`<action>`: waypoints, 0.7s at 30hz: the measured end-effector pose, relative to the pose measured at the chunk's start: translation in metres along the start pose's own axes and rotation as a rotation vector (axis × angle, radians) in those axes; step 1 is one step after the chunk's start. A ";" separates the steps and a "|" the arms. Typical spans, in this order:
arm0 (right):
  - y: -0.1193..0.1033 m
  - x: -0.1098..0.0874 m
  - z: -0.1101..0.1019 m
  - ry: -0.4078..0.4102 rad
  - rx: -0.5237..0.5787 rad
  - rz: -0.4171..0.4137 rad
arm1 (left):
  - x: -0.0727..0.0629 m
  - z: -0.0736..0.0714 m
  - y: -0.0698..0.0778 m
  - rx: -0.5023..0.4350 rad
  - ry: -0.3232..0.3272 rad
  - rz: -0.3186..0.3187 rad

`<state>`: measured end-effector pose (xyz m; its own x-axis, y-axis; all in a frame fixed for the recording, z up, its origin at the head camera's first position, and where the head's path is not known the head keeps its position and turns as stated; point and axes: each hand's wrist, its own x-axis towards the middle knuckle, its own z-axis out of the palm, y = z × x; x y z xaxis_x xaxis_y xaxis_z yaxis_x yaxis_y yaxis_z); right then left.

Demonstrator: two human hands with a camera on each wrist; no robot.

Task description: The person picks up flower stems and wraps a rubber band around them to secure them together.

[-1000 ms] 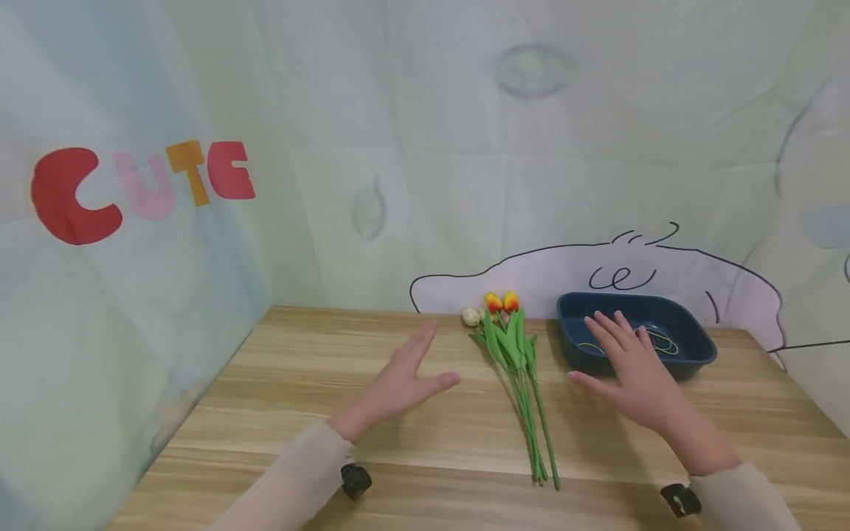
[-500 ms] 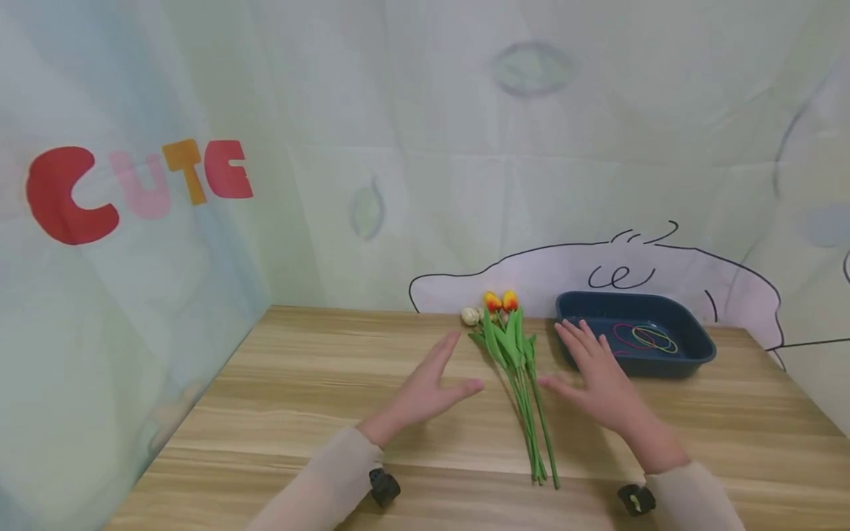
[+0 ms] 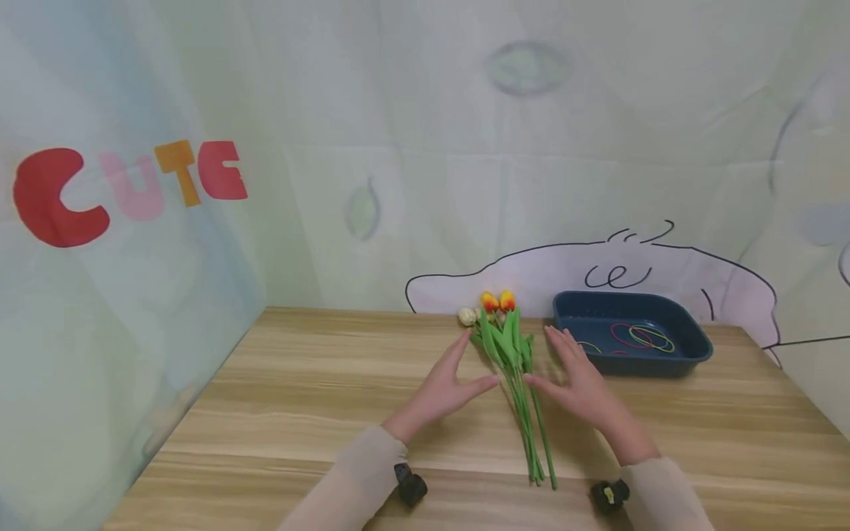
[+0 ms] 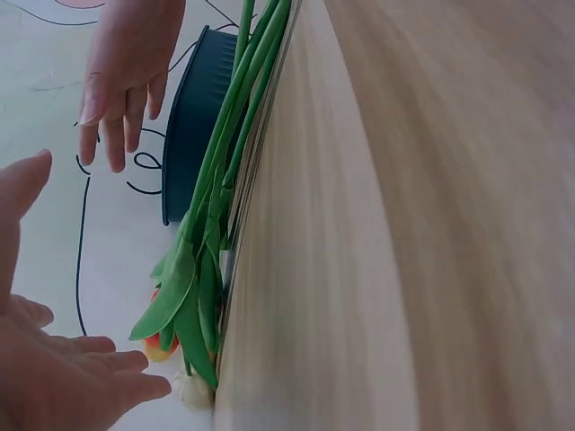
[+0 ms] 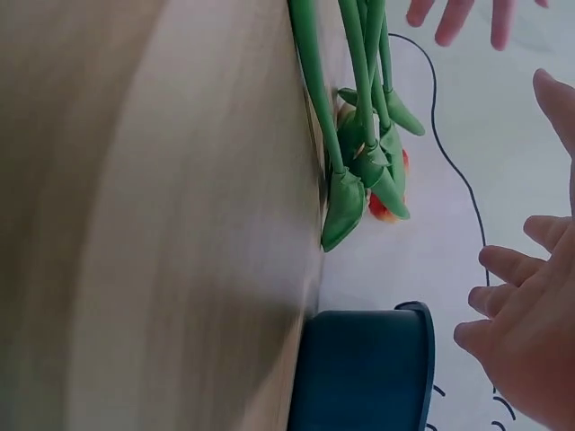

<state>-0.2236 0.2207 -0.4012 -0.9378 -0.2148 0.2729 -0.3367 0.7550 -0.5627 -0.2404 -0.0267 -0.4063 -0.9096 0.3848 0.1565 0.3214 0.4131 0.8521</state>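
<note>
A bunch of artificial tulips [image 3: 510,350] lies on the table, its orange-red and whitish heads toward the back wall and its green stems toward me. To its left hovers my left hand [image 3: 445,387], fingers extended and thumb spread toward the stems. My right hand [image 3: 578,383] mirrors it on the right side, thumb also pointing at the stems. Both wrist views show a gap between the hands and the tulips [image 4: 202,269]. Neither hand holds anything. In the right wrist view the right hand [image 5: 530,314] has its fingers spread above the table.
A dark blue basin [image 3: 637,366] stands at the back right, behind my right hand, with several thin coloured rubber bands [image 3: 647,338] in it. The wooden table [image 3: 319,398] meets a printed cloth backdrop [image 3: 425,184] at its back edge.
Both hands have moved inward, toward each other and the tulips. The right hand has come away from in front of the basin, uncovering more of the rubber bands. The tulips lie unmoved.
</note>
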 end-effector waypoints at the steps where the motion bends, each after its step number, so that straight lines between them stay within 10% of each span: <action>1: 0.000 0.001 0.001 -0.001 0.005 0.002 | 0.001 0.002 0.000 -0.016 0.005 -0.008; 21: 0.000 0.017 0.013 -0.102 0.119 0.101 | 0.022 0.028 -0.007 -0.193 0.062 -0.062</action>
<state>-0.2409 0.2092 -0.4063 -0.9691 -0.2081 0.1328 -0.2423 0.6986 -0.6732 -0.2551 0.0021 -0.4225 -0.9425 0.3094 0.1265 0.2134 0.2658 0.9401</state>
